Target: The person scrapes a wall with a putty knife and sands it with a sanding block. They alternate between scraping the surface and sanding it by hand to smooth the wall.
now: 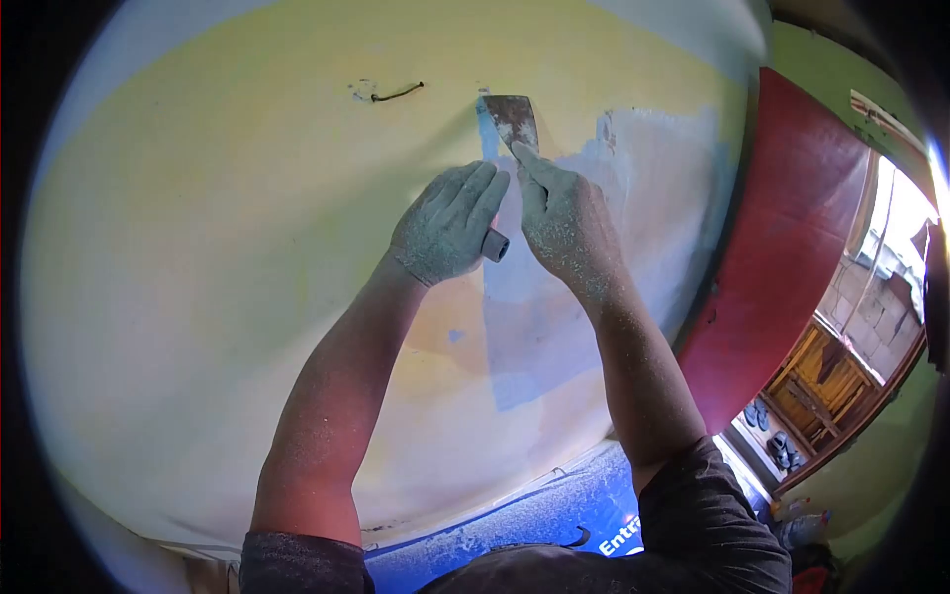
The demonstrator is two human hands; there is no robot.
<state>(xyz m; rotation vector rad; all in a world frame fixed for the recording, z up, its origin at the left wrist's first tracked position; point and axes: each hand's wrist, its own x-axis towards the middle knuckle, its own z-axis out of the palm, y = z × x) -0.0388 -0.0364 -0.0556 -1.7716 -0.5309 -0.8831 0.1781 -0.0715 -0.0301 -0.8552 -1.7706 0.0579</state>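
A paint scraper (513, 121) with a worn, whitish-smeared metal blade lies against the painted wall (247, 198). My right hand (572, 226) is closed on it, index finger stretched up to the base of the blade. My left hand (447, 223) is closed at its handle, fingers together, and the grey handle end sticks out beside the palm. Most of the handle is hidden by the hands. Pale dust coats both hands. Beside the blade's left edge runs a bare light-blue strip (488, 134); around it the wall is yellow and whitish, with a bluish-lavender patch (534, 337) below.
A bent dark wire (398, 93) sticks out of the wall at upper left. To the right stands a red door (777, 238) beside a doorway, with sandals (782, 450) on the floor outside. A blue printed sheet (584, 505), dusted with debris, lies below the wall.
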